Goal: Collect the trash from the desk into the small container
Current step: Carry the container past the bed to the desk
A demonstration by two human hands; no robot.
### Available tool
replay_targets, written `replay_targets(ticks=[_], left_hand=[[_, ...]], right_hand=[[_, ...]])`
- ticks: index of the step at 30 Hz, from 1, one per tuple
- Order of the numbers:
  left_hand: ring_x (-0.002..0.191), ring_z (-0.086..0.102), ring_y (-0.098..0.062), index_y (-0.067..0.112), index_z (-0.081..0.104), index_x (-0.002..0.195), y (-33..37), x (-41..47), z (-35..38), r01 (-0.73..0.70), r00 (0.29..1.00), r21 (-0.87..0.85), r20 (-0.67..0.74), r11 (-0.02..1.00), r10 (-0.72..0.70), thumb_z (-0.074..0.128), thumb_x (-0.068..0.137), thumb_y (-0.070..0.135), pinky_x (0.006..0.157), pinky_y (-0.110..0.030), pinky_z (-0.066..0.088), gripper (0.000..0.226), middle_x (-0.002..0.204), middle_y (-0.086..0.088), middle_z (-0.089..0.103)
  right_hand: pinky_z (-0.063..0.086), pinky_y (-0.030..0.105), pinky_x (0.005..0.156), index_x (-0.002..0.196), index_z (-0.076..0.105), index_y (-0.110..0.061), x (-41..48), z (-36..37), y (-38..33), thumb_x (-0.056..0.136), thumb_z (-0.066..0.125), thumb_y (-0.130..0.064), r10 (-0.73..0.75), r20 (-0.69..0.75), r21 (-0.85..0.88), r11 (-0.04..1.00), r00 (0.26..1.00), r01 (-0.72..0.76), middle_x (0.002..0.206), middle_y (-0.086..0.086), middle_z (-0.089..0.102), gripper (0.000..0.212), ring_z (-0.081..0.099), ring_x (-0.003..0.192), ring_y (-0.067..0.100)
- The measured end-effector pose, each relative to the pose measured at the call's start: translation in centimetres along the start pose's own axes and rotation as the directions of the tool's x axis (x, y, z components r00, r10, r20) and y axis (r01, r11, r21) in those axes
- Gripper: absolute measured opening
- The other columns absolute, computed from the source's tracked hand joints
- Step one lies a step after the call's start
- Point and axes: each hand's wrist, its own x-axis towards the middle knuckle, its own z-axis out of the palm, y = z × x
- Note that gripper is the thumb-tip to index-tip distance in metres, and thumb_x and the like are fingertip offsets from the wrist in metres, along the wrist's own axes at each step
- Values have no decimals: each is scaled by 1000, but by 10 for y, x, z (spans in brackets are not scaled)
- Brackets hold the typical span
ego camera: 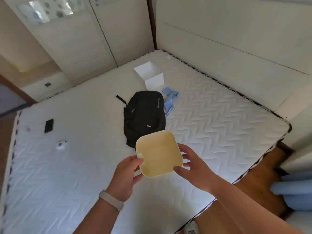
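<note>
A small pale-yellow square container (pixel 158 153) is held in the air above the white mattress (pixel 211 115), its open top facing me and nothing visible inside. My left hand (pixel 127 174) grips its left rim, thumb over the edge. My right hand (pixel 194 166) holds its right side, thumb at the lower corner and fingers spread along the rim. A small white crumpled item (pixel 61 145) lies on the mattress at the left.
A black backpack (pixel 144 116) lies just beyond the container. Behind it stands an open white box (pixel 150 76) and a light-blue cloth (pixel 170 100). A black phone (pixel 49 125) lies at the left. Wooden floor (pixel 263 169) shows at the right.
</note>
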Motion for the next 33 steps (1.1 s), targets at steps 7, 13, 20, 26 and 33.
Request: replay_targets(ticks=[7,13,20,26,33], left_hand=[[111,66,-25,13,73,106,-14,-27,-46,-16,950,-212,-309,977,-51,61,95,12,88,-44,53,16,111,-4,75],[97,61,-24,12,70,88,-37,-84,-101,-127,854,-410,-509,903,-111,59,94,10,91,-46,53,13,94,-9,65],[100,59,-25,10,67,92,-72,-149,-159,-251,763,-493,-630,833,-143,58,95,10,86,-43,55,10,102,-13,57],[97,64,-23,11,71,96,-108,-199,-213,-285,737,-523,-655,803,-166,57,96,9,100,-49,51,14,96,-10,70],[110,67,-33,10,77,103,-164,-253,-300,-348,718,-538,-680,768,-150,57,96,12,105,-56,49,21,108,-15,76]], right_hand=[[42,12,90,137,32,-49,48,39,-16,86,73,-31,-88,315,-4,996,945,94,133,-33,38,68,44,115,-15],[41,6,81,138,29,-47,62,107,-68,85,73,-29,-217,554,1,966,804,260,133,-26,39,71,40,114,-19],[43,8,83,140,30,-45,33,183,-101,84,71,-29,-278,707,34,932,650,362,137,-18,39,71,43,118,-12],[43,9,84,129,30,-57,-13,252,-117,83,72,-28,-274,754,32,923,597,384,137,-20,41,69,45,119,-9],[40,16,91,136,35,-47,-72,344,-139,81,72,-27,-263,792,1,903,552,429,138,-22,42,70,45,117,-11]])
